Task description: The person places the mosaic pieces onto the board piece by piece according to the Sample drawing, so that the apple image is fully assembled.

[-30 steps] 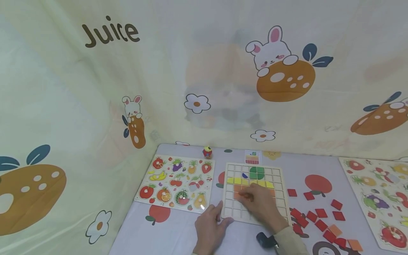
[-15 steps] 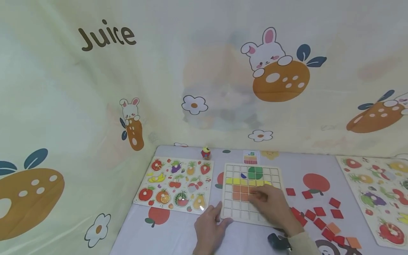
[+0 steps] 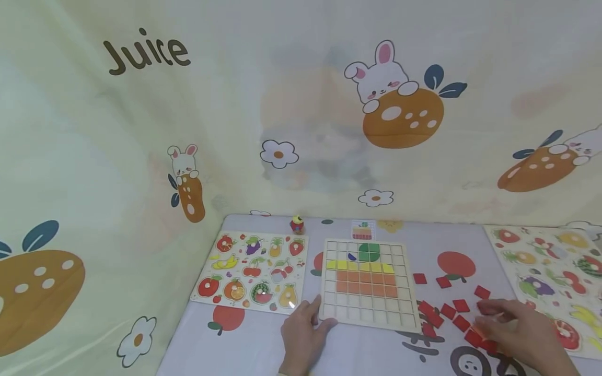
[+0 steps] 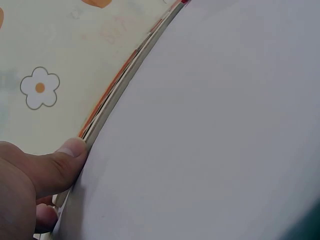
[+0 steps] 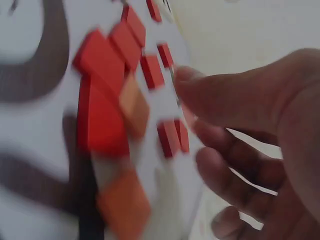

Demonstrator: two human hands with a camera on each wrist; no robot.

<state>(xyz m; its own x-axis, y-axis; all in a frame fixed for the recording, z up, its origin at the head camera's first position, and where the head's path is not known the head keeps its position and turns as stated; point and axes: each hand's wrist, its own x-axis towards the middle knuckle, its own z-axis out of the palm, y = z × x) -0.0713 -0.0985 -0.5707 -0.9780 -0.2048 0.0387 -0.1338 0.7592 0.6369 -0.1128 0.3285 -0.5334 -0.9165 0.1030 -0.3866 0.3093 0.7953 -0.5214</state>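
Observation:
A square wooden grid board (image 3: 348, 308) lies on the table with yellow, green, blue and orange tiles in it. Two rows of orange tiles (image 3: 367, 283) sit under the yellow row (image 3: 359, 267). My left hand (image 3: 303, 334) grips the board's near left corner; in the left wrist view its thumb (image 4: 62, 162) presses the board's edge. To the right of the board, my right hand (image 3: 519, 331) hovers over loose red tiles (image 3: 461, 305). Its thumb and fingers are apart, and no tile shows between them. An orange tile (image 5: 124, 202) lies below that hand in the right wrist view.
A fruit puzzle board (image 3: 251, 271) lies at the left, and another fruit puzzle board (image 3: 541, 261) at the right. Behind the grid board are a small picture card (image 3: 363, 230) and a small red and yellow figure (image 3: 297, 224). A printed curtain (image 3: 320, 104) hangs behind the table.
My right hand has left the orange rows and moved right to the loose tiles. The lower orange row, partly hidden before, now shows fully. The left hand stays at the board's corner.

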